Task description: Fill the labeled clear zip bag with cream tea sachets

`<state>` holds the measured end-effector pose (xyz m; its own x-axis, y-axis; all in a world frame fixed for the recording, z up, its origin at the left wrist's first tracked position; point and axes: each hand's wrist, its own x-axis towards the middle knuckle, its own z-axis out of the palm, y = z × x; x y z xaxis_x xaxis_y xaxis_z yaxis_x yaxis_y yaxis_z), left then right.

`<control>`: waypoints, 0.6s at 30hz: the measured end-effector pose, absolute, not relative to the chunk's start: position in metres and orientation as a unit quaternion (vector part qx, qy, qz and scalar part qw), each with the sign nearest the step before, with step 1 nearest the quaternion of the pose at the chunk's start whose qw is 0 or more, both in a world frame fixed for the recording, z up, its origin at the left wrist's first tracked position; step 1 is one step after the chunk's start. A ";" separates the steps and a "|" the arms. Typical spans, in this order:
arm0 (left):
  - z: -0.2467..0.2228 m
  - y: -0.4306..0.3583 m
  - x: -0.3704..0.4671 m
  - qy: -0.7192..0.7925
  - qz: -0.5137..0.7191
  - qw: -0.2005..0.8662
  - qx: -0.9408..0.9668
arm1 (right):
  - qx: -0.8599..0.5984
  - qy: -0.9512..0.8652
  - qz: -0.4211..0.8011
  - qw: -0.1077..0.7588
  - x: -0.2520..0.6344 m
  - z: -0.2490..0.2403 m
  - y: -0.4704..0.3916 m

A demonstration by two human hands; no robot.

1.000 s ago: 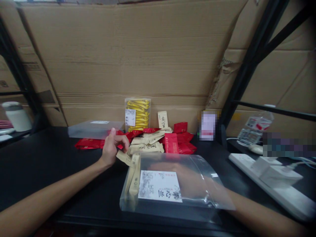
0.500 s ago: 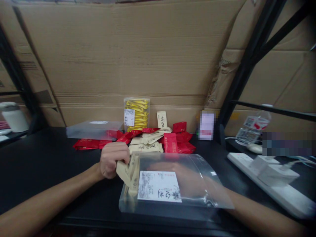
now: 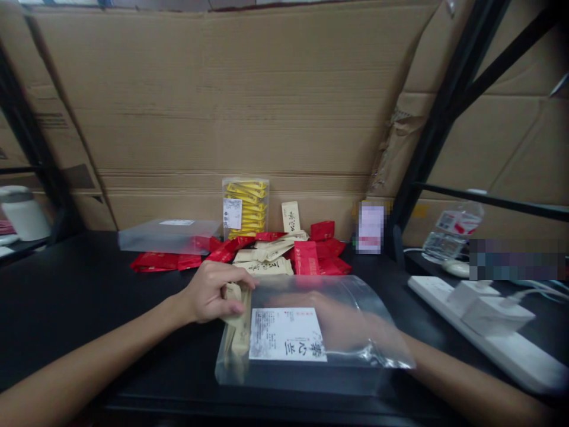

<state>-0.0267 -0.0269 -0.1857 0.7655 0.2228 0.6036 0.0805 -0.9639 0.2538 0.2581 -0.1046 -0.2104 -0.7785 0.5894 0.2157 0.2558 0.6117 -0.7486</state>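
A clear plastic box (image 3: 355,332) with a white label (image 3: 287,334) lies at the front of the black table. Cream packets (image 3: 241,332) stand inside along its left end. My left hand (image 3: 213,293) is at that end, its fingers and thumb closed on a cream packet (image 3: 232,295) at the box's upper left edge. Behind the clear plastic, my right hand (image 3: 306,311) shows only as a blurred shape; its fingers cannot be made out.
Red packets (image 3: 306,258) and cream packets (image 3: 262,266) lie in a pile behind the box. Farther back stand a box of yellow packets (image 3: 246,207) and a frosted box (image 3: 169,235). A power strip (image 3: 489,332) is at right, a bottle (image 3: 451,231) beyond it.
My left hand has moved right to the box's edge and turned, its thumb now showing. The packet it holds has gone from slanting outside the end to close against the packets there.
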 end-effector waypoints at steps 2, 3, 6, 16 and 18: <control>-0.185 -0.027 -0.027 0.091 0.323 0.123 0.934 | -0.242 -0.835 0.445 0.215 0.266 -0.204 -0.099; -0.185 -0.027 -0.027 0.090 0.320 0.126 0.935 | -0.251 -0.818 0.477 0.203 0.271 -0.199 -0.096; -0.186 -0.027 -0.027 0.084 0.322 0.124 0.935 | -0.258 -0.795 0.537 0.113 0.296 -0.182 -0.086; -0.189 -0.026 -0.022 0.150 0.366 0.148 0.906 | -0.570 -0.727 0.339 0.180 0.407 -0.154 -0.071; -0.189 -0.029 -0.018 0.150 0.389 0.140 0.898 | -0.582 -0.739 0.165 0.296 0.403 -0.157 -0.069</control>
<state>-0.0183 -0.0295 -0.1887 0.6525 0.3790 0.6562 0.1606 -0.9154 0.3691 0.4025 -0.0694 -0.1573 -0.1473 0.9582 0.2452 0.7633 0.2677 -0.5879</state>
